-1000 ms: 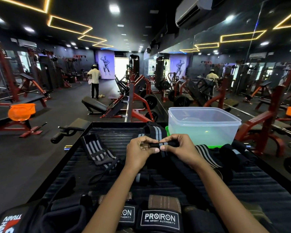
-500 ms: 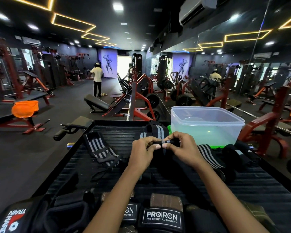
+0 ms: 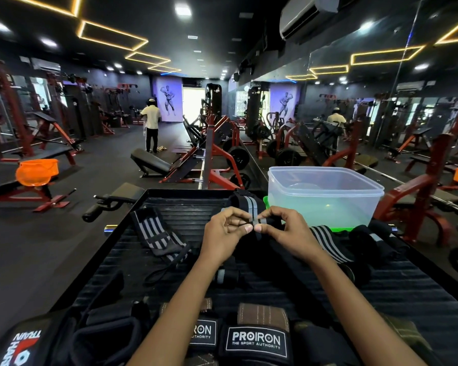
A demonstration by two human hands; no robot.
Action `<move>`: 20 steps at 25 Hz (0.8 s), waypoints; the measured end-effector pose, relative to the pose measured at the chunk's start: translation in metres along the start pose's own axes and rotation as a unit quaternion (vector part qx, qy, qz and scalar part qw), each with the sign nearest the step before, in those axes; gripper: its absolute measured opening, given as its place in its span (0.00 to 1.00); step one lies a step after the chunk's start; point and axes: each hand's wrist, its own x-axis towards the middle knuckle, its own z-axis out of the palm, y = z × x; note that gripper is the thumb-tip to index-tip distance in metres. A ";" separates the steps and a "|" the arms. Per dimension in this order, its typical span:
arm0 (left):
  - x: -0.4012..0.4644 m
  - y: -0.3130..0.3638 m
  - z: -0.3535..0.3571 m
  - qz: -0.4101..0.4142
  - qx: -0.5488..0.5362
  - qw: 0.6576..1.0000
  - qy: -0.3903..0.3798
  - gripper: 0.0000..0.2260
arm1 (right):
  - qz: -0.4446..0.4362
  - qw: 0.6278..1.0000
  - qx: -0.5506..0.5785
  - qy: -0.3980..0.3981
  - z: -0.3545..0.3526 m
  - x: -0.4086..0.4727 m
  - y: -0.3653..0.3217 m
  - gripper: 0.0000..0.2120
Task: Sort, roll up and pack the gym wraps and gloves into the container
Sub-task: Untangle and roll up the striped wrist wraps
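The wrap [image 3: 251,217] sits at the tabletop's middle, held just above it between both hands. It is a black elastic band with grey stripes, its far part lying toward 12 o'clock and the near end being rolled. By its look it is light, soft and springy, so a roll would likely loosen unless kept tight; the best hold is across the rolled end, thumbs underneath, fingers on top. The left hand [image 3: 226,233] pinches the wrap's thin black loop and edge between thumb and curled fingers [image 3: 234,215]. The right hand [image 3: 283,231] curls round the rolled end, thumb tip nearly touching the left thumb.

A second striped wrap [image 3: 156,235] lies flat at 10 o'clock. More striped and dark wraps [image 3: 328,241] lie at 3 o'clock. The container [image 3: 325,196], clear plastic and with nothing packed in it that I can see, stands at 1 o'clock on the tabletop [image 3: 407,283], which is dark and ribbed. At 6 o'clock, near the camera, gloves [image 3: 255,339] marked PROIRON lie in a row.
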 end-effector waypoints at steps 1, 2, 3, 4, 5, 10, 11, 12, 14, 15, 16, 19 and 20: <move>0.001 0.000 -0.002 -0.017 -0.020 1.000 -0.005 0.09 | -0.016 1.000 0.008 -0.010 -0.001 -0.001 0.000 0.09; 0.001 0.000 -0.003 -0.035 -0.042 0.998 -0.012 0.08 | -0.025 1.000 0.009 -0.015 -0.003 -0.002 0.000 0.11; 0.001 0.000 -0.003 -0.054 -0.065 0.996 -0.021 0.07 | -0.027 1.000 0.009 -0.014 -0.004 -0.002 -0.001 0.12; 0.001 0.001 -0.003 -0.070 -0.088 0.993 -0.033 0.06 | -0.021 1.000 0.012 -0.009 -0.005 -0.002 -0.001 0.12; 0.001 0.001 -0.003 -0.086 -0.108 0.989 -0.045 0.05 | -0.013 1.000 0.010 -0.003 -0.005 -0.002 -0.001 0.11; 0.000 0.000 -0.002 -0.116 -0.139 0.981 -0.068 0.05 | -0.041 0.995 -0.088 0.008 -0.004 0.000 0.005 0.10; 0.000 -0.001 -0.003 -0.116 -0.137 0.981 -0.067 0.05 | -0.053 0.992 -0.114 0.006 -0.003 0.000 0.006 0.10; 0.000 -0.001 -0.003 -0.118 -0.136 0.981 -0.066 0.06 | -0.063 0.989 -0.135 0.001 -0.002 0.000 0.007 0.11; 0.000 -0.002 -0.003 -0.115 -0.130 0.983 -0.064 0.06 | -0.064 0.987 -0.149 -0.012 -0.001 0.001 0.007 0.12; 0.000 -0.002 -0.003 -0.109 -0.127 0.984 -0.060 0.06 | -0.053 0.989 -0.137 -0.018 0.000 0.000 0.006 0.12; 0.000 -0.002 -0.004 -0.102 -0.126 0.985 -0.054 0.06 | -0.036 0.993 -0.109 -0.023 0.000 0.000 0.005 0.11; 0.001 -0.002 -0.005 -0.079 -0.121 0.989 -0.039 0.07 | 0.018 0.999 0.026 -0.034 -0.001 -0.002 0.000 0.06; 0.001 -0.001 -0.005 -0.073 -0.117 0.990 -0.037 0.07 | 0.027 0.998 0.051 -0.038 -0.001 -0.002 -0.001 0.05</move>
